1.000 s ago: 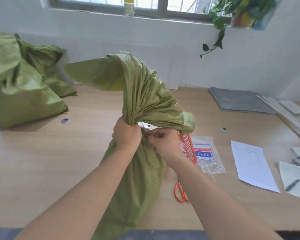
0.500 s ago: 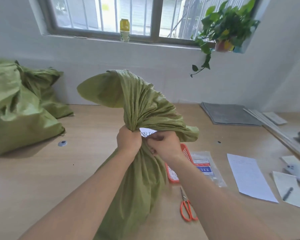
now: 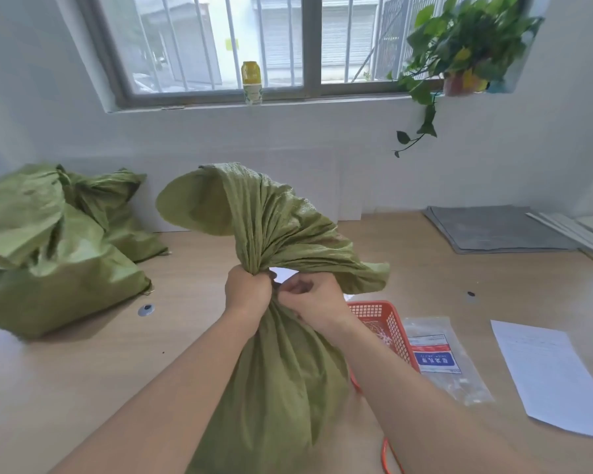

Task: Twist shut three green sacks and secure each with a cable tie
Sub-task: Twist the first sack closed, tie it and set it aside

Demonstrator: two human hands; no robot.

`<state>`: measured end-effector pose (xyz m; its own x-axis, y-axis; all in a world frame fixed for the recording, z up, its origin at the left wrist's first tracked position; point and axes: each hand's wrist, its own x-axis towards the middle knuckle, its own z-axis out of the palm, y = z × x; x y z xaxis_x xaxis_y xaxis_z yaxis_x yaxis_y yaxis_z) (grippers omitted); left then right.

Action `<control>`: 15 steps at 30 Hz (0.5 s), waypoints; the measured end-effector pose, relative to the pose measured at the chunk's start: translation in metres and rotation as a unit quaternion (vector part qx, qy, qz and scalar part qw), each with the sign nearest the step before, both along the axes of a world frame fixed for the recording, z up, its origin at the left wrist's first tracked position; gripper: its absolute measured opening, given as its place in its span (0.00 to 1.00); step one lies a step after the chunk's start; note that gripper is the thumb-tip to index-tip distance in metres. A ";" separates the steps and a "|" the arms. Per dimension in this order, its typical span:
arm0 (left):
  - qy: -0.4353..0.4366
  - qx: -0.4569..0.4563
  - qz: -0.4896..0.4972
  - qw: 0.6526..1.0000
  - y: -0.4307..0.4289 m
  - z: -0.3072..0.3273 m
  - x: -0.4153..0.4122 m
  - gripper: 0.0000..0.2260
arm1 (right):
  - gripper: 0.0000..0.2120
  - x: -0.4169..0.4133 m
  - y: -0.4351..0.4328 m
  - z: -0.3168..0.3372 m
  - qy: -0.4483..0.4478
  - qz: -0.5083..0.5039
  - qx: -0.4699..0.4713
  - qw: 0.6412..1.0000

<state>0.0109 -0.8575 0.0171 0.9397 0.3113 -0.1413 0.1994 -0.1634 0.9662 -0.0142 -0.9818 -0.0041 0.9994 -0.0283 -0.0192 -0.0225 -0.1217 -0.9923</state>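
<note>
**A:** What took up most of the view?

**B:** The wooden table (image 3: 83,388), running out under both forearms. On it stood the green sack (image 3: 281,371), its body hanging below the hands and its loose top fanning up and over above them.

**A:** And the rest of the sacks?

**B:** Two other green sacks (image 3: 48,261) lay slumped together well out beyond the left hand (image 3: 247,289), against the wall.

**A:** Anything on the other side?

**B:** A sheet of paper (image 3: 555,374) lay far out past the right hand (image 3: 314,299). Nearer in, a red basket (image 3: 384,319) sat just beside that wrist, partly hidden by the forearm, with a clear packet (image 3: 439,357) touching or nearly touching its outer side.

**A:** How were the hands themselves?

**B:** The left one was fisted tight round the sack's gathered neck. The right one was just beside it, almost knuckle to knuckle, with its fingers curled in at the same neck. Whether they pinched cloth, a tie or nothing, I couldn't tell.
</note>
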 end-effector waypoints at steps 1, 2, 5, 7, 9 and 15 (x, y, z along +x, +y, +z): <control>0.001 -0.001 0.002 1.000 -0.002 0.000 0.002 0.07 | 0.03 0.003 -0.001 -0.003 -0.002 0.003 0.004 1.000; 0.003 -0.001 0.004 1.000 -0.004 -0.001 0.004 0.06 | 0.03 0.005 -0.002 -0.004 -0.001 0.008 0.014 1.000; 0.013 -0.006 0.006 1.000 -0.006 -0.001 0.011 0.08 | 0.07 0.012 -0.004 -0.006 0.004 0.029 0.036 0.999; 0.017 -0.010 0.004 1.000 -0.006 -0.003 0.016 0.12 | 0.10 0.017 -0.005 -0.007 0.001 0.043 0.023 0.999; 0.019 -0.009 0.000 1.000 -0.005 -0.005 0.022 0.09 | 0.11 0.023 -0.002 -0.008 -0.004 0.048 0.010 0.999; 0.021 -0.010 -0.010 1.000 0.004 -0.014 0.043 0.07 | 0.10 0.037 0.006 -0.016 -0.009 0.023 -0.006 1.000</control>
